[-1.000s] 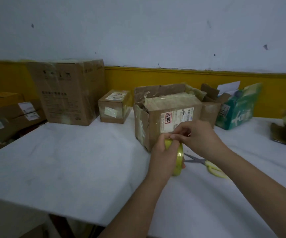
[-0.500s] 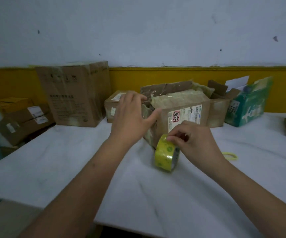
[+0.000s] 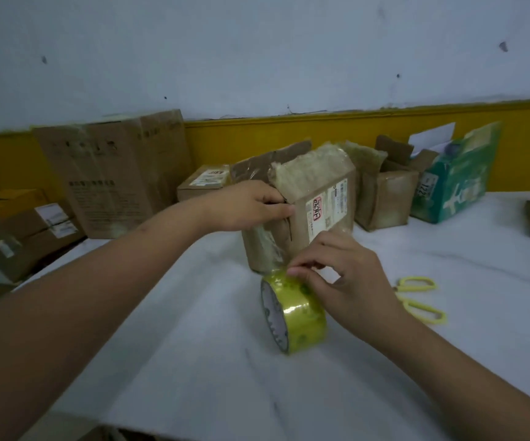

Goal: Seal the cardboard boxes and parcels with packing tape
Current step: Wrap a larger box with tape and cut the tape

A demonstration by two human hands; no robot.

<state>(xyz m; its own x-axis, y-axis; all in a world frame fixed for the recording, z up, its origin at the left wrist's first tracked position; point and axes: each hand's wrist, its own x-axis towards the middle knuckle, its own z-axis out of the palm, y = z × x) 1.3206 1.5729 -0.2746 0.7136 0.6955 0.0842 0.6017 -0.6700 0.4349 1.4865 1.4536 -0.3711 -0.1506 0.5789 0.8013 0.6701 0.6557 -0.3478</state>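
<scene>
A worn brown cardboard box (image 3: 317, 198) with a white shipping label stands tilted on the white table (image 3: 193, 361), its top covered in old tape. My left hand (image 3: 251, 206) grips the box's upper left corner, fingers curled round a flap edge. A yellow-green roll of packing tape (image 3: 295, 316) stands on its edge just in front of the box. My right hand (image 3: 343, 278) pinches the tape at the top of the roll, fingertips against the box's lower front corner.
Yellow-handled scissors (image 3: 419, 297) lie to the right of my right hand. Behind stand a tall brown carton (image 3: 114, 173), a small labelled box (image 3: 203, 183), another brown parcel (image 3: 384, 198) and a green box (image 3: 458, 179). More boxes (image 3: 25, 230) are stacked at the left.
My left hand left the roll, reached to the box and now grips its corner, tipping the box. The roll now stands on the table under my right hand.
</scene>
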